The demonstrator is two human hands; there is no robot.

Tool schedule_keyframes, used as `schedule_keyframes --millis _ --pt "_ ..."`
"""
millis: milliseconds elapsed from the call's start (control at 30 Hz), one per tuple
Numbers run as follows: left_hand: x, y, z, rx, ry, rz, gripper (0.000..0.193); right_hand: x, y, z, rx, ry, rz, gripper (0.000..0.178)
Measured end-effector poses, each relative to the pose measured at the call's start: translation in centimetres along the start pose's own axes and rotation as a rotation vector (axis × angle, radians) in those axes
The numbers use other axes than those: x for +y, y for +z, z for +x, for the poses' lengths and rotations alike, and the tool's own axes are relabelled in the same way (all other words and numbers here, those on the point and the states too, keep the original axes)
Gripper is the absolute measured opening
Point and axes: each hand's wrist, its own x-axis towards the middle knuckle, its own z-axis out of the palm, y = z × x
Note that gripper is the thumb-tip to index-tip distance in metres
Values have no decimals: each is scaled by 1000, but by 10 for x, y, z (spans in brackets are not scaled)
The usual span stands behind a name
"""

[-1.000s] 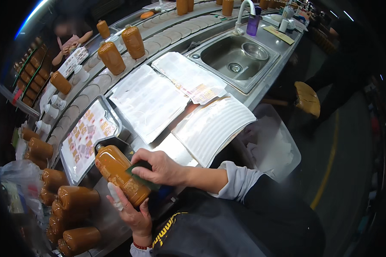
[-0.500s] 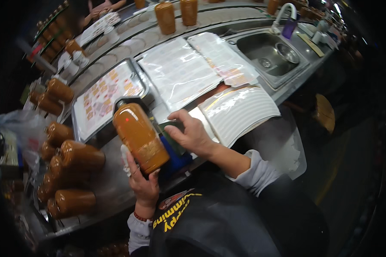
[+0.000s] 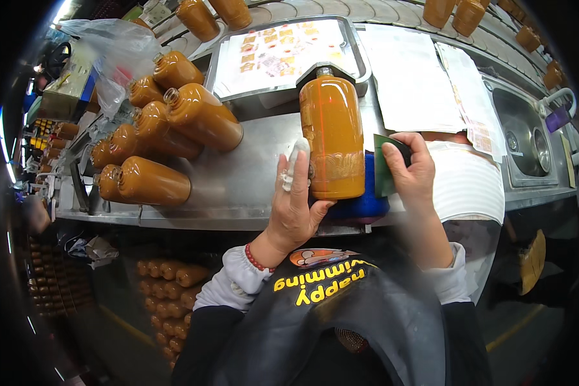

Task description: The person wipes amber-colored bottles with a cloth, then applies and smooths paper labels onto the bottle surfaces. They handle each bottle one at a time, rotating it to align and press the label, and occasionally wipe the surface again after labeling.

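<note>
A glossy brown bottle [image 3: 338, 132] lies on a stand, its neck at a dark angular holder [image 3: 325, 67] and its lower end over a blue support [image 3: 357, 207]. Patterned decals show on its left side and lower part, and a thin red line runs down it. My left hand [image 3: 289, 209] grips its lower left side, fingers along the wall and thumb by the base. White wrapping covers a finger. To the right of the bottle, apart from it, my right hand [image 3: 413, 168] pinches a flat green scraper [image 3: 383, 166] with a dark upper part.
Several brown bottles [image 3: 202, 116] lean in rows on the steel counter [image 3: 238, 183] at left. Behind the stand is a metal tray [image 3: 365, 61] with decal sheets. White paper stacks [image 3: 408, 80] and a sink [image 3: 524, 132] stand to the right. More bottles [image 3: 174, 296] are below the counter.
My view has turned, so the counter now looks level and the bottle nearly upright in the picture. My left hand stays at the bottle's lower left; my right hand still has the scraper beside it.
</note>
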Motion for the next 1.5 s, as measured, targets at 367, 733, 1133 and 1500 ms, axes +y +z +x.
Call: schedule_keyframes --millis 367,733,1133,1500 --pt "9 -12 37 -112 157 139 102 -6 -17 -2 -237 213 392 20" --pt "6 -25 59 -133 -16 -167 49 -32 -13 8 -494 135 319 18" --pt "11 -25 85 -203 -100 -349 9 -30 -51 -5 -245 -230 89 23" --pt "3 -14 68 -161 -175 -585 10 -6 -129 -76 -313 -159 -926 35"
